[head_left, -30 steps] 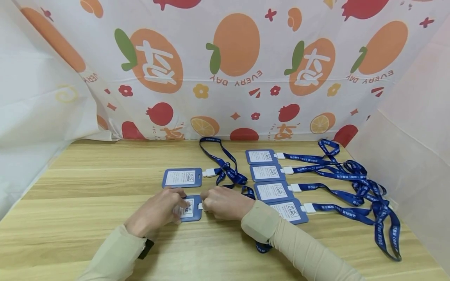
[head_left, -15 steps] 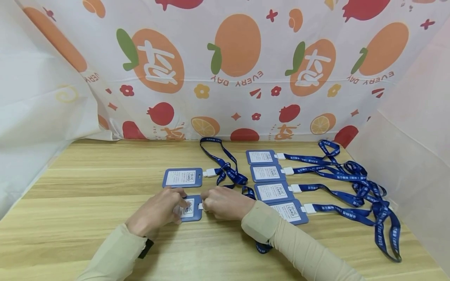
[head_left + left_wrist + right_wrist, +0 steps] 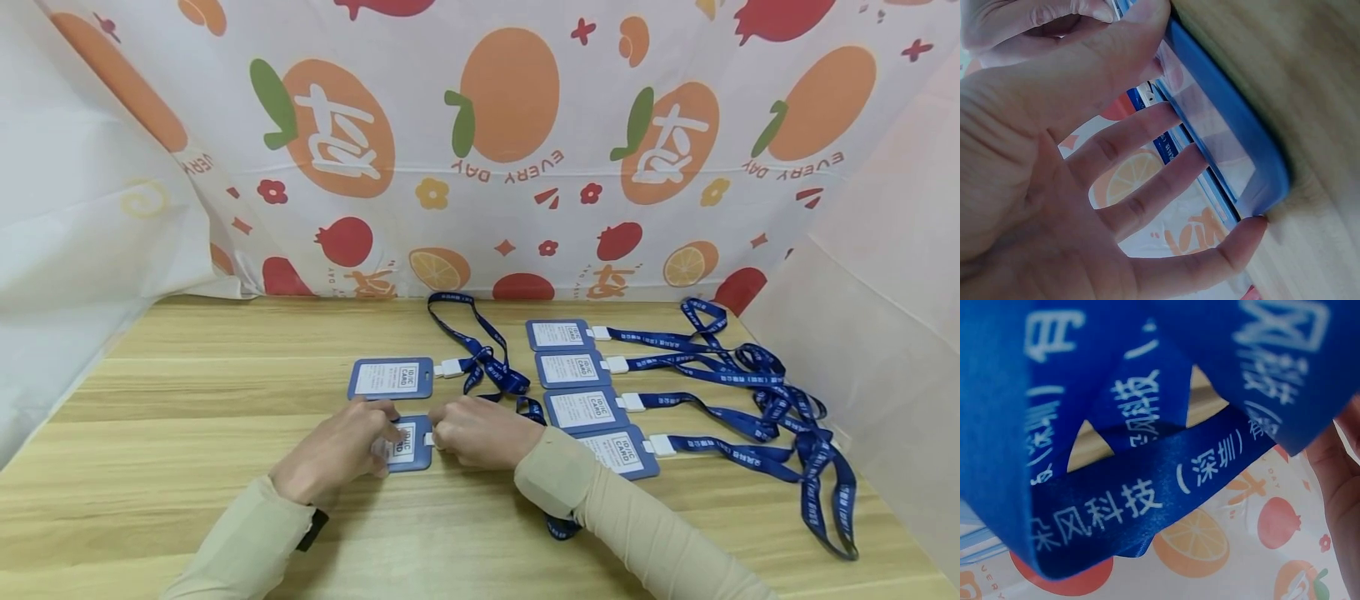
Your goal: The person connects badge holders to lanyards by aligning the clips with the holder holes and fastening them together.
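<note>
My left hand (image 3: 337, 446) holds a blue ID badge holder (image 3: 408, 450) flat on the table, covering its left part. In the left wrist view the thumb lies along one side of the badge holder (image 3: 1266, 178), with the fingertips on the opposite edge. At its slotted end, my right hand (image 3: 483, 432) pinches the white connector (image 3: 430, 439), mostly hidden by curled fingers. Blue lanyard straps (image 3: 1116, 506) with white lettering loop close before the right wrist camera, and part of the right hand (image 3: 1338, 481) shows at the edge.
Just beyond lies another badge holder (image 3: 390, 379) with its lanyard (image 3: 487, 362) bunched to the right. Several more badge holders (image 3: 577, 408) form a column, their lanyards (image 3: 780, 400) tangled toward the table's right side. A fruit-printed curtain (image 3: 510, 192) hangs behind the wooden table (image 3: 187, 392).
</note>
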### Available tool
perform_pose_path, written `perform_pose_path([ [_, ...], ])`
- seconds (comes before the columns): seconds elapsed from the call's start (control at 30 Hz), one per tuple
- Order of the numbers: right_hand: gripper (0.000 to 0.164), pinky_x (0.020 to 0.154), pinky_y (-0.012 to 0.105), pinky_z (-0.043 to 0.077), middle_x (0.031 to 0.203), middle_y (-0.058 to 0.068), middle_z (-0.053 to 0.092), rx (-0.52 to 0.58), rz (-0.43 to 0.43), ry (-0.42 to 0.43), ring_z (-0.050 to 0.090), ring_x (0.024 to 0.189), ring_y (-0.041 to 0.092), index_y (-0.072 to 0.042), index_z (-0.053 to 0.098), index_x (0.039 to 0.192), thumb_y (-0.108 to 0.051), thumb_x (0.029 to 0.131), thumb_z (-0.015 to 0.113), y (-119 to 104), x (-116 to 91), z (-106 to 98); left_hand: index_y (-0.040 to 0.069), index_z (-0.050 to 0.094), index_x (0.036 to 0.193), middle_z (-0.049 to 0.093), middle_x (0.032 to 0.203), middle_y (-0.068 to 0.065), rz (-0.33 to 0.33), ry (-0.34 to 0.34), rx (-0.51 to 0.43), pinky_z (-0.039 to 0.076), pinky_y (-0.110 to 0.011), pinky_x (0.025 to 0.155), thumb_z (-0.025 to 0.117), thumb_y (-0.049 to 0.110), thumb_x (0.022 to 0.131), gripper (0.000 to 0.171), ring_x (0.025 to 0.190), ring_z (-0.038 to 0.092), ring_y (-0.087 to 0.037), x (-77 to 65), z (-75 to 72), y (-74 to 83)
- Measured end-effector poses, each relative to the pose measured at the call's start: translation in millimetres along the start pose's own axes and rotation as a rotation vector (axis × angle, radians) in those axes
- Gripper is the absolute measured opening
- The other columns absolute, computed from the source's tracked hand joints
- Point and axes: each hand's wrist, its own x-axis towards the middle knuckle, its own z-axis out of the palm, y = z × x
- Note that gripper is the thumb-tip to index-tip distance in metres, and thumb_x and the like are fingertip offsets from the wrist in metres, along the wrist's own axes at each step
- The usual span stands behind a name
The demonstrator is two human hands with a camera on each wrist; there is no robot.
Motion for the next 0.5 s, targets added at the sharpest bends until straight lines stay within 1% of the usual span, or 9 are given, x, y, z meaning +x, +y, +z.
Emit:
perform_pose_path([
  [0.13, 0.017, 0.063, 0.007, 0.042, 0.090, -0.001, 0.068, -0.020, 0.000, 0.003, 0.052, 0.067, 0.001, -0.008, 0.082, 0.098, -0.001, 0.096, 0.067, -0.8, -0.6, -0.2, -0.001, 0.079, 0.095, 0.070, 0.109, -0.018, -0.007, 0.001, -0.002, 0.060, -0.036, 0.077, 0.091, -0.002, 0.061, 0.037, 0.093, 0.068, -0.032, 0.7, 0.6, 1.5],
  [0.3, 0.017, 0.065, 0.007, 0.043, 0.091, -0.001, 0.068, -0.015, 0.000, 0.002, 0.052, 0.068, 0.001, -0.008, 0.082, 0.098, -0.001, 0.096, 0.066, -2.3, -0.4, 0.3, 0.000, 0.080, 0.094, 0.070, 0.105, -0.017, -0.027, -0.009, 0.004, 0.060, -0.035, 0.076, 0.092, -0.003, 0.059, 0.038, 0.090, 0.068, -0.031, 0.0, 1.3, 4.3],
  [0.5, 0.017, 0.063, 0.008, 0.043, 0.090, -0.002, 0.068, -0.023, 0.008, 0.003, 0.051, 0.066, 0.002, -0.009, 0.082, 0.095, 0.000, 0.095, 0.066, -2.3, 0.1, -0.7, 0.000, 0.080, 0.094, 0.070, 0.105, -0.017, -0.018, -0.003, 0.009, 0.060, -0.034, 0.076, 0.092, -0.003, 0.058, 0.038, 0.090, 0.069, -0.030, 1.1, 0.7, 3.1],
])
